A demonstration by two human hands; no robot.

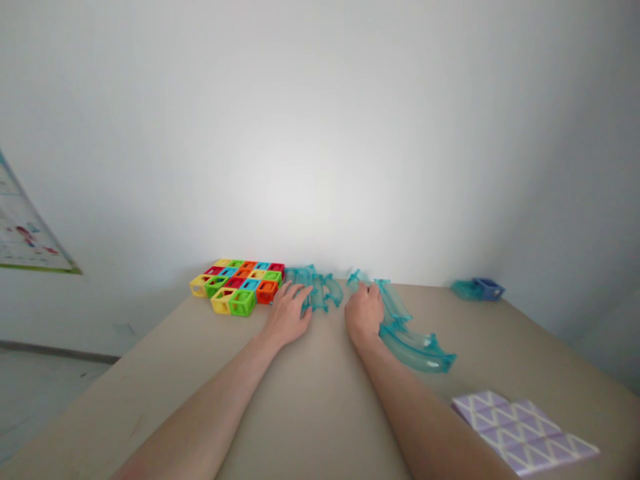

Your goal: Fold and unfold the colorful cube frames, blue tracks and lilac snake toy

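My left hand [289,312] lies at the back of the table with its fingers spread. Its fingertips rest beside a group of clear teal plastic track pieces [319,293], close to an orange cube frame [267,291]. My right hand [364,311] is closed, its fingers curled around a small teal track piece [356,275] that shows just past the knuckles; the grip itself is partly hidden. Right of this hand lie a straight teal track piece [394,303] and a large curved one [420,350] near the wrist.
Rows of colourful open cube frames [240,283] stand at the back left. A blue cube frame [489,289] and a teal piece [466,289] sit at the back right. Purple-and-white triangle tiles [523,427] lie front right. A white wall [320,167] rises behind the table [300,413].
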